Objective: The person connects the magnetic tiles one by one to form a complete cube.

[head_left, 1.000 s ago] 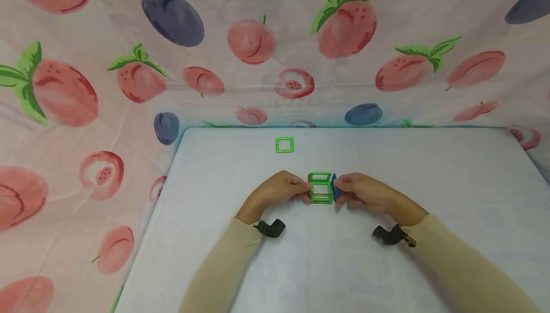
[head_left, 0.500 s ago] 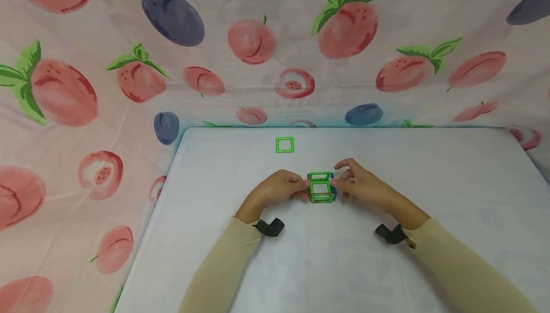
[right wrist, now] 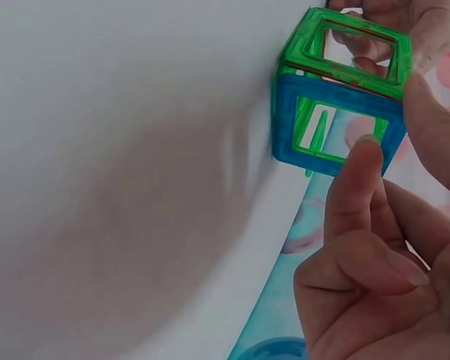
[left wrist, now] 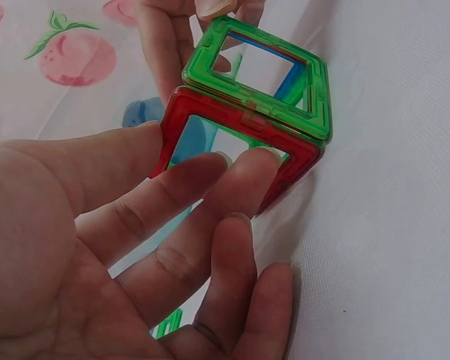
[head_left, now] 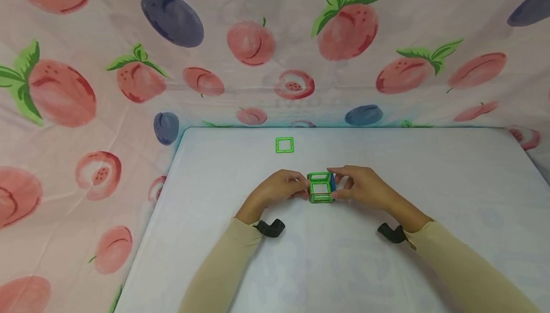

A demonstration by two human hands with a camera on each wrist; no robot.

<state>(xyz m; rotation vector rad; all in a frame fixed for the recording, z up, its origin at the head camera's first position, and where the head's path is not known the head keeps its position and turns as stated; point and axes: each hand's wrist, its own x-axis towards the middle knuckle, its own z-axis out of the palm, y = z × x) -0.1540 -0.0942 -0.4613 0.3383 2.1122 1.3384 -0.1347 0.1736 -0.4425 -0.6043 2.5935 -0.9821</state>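
Observation:
A small box of magnetic tiles (head_left: pixel 321 199) stands on the white table, its top side uncovered. Its floor, front and back are green square frames. The left wall is a red tile (left wrist: pixel 244 118) and the right wall a blue tile (right wrist: pixel 285 120). My left hand (head_left: pixel 279 188) holds the red side, thumb at its edge and fingertips against its face. On the opposite side, my right hand (head_left: pixel 365 186) pinches the blue wall, index finger at the far corner and thumb at the near one. Behind the box lies a loose green square tile (head_left: pixel 277 145).
The white tabletop (head_left: pixel 301 260) reaches back to a hanging cloth (head_left: pixel 258 83) printed with peaches, which also covers the left side. A black curved piece (head_left: pixel 271 228) sits at the left wrist, another (head_left: pixel 392 233) at the right.
The blue tile has swung in against the green frames and now closes the right side. My right hand let its fingers lift, then took hold at the corners. The left hand barely moved.

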